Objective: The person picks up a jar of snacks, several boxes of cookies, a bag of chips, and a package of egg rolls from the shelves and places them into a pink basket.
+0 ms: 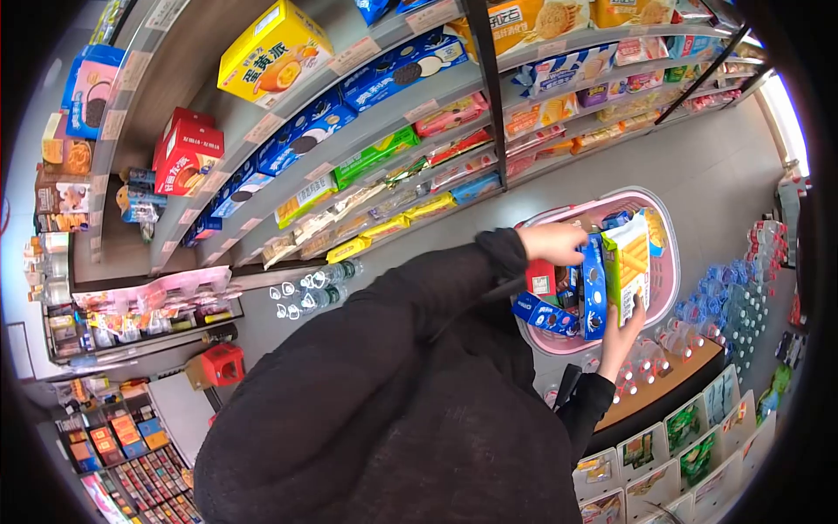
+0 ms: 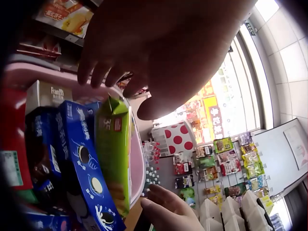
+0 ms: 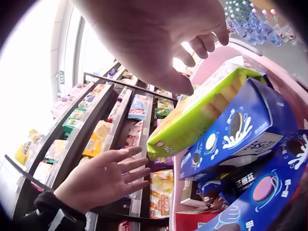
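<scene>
In the head view, the left hand is over the basket's near-left side, beside a blue cookie box. The right hand is at the lower end of a green-and-white biscuit pack; its contact there is unclear. That green pack leans beside the blue box in the left wrist view, with the left hand spread above and the right hand apart from it, fingers extended. Across the right wrist view, the left hand has straight, spread fingers; the right hand is above the green pack.
The pink basket on the floor also holds a red box and another blue box. Snack shelves run along one side. Bottled drinks and a wooden-topped stand are near the basket.
</scene>
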Action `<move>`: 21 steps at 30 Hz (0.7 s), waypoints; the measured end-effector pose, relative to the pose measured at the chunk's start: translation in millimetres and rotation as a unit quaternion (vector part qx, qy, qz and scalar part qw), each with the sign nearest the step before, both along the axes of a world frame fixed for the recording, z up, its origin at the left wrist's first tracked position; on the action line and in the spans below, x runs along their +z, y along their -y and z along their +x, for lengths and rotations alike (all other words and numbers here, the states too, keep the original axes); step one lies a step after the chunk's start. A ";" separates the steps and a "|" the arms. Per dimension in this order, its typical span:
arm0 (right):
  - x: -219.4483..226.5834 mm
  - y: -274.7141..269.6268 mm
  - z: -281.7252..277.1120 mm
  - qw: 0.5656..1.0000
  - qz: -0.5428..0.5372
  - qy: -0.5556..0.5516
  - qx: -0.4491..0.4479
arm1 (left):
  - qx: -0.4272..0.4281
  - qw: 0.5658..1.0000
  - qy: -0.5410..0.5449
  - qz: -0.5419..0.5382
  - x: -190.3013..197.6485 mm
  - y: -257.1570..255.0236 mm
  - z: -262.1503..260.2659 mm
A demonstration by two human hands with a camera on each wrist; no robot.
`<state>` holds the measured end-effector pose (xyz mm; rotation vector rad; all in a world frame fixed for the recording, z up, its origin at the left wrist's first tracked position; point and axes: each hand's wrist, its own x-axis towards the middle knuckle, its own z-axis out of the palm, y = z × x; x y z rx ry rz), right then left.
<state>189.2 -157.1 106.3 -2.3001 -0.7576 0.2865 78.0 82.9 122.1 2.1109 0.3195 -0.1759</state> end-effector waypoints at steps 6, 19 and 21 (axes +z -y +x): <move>44.6 -64.9 -46.0 0.984 0.074 -0.053 0.154 | 0.097 0.988 -0.107 0.047 22.2 -66.2 -148.7; 73.8 -116.6 -170.8 0.926 0.047 -0.112 0.356 | 0.404 0.758 -0.238 0.454 -14.6 -126.4 -359.8; 75.5 -127.6 -195.5 0.921 0.041 -0.112 0.371 | 0.381 0.767 -0.201 0.476 -19.8 -137.8 -372.4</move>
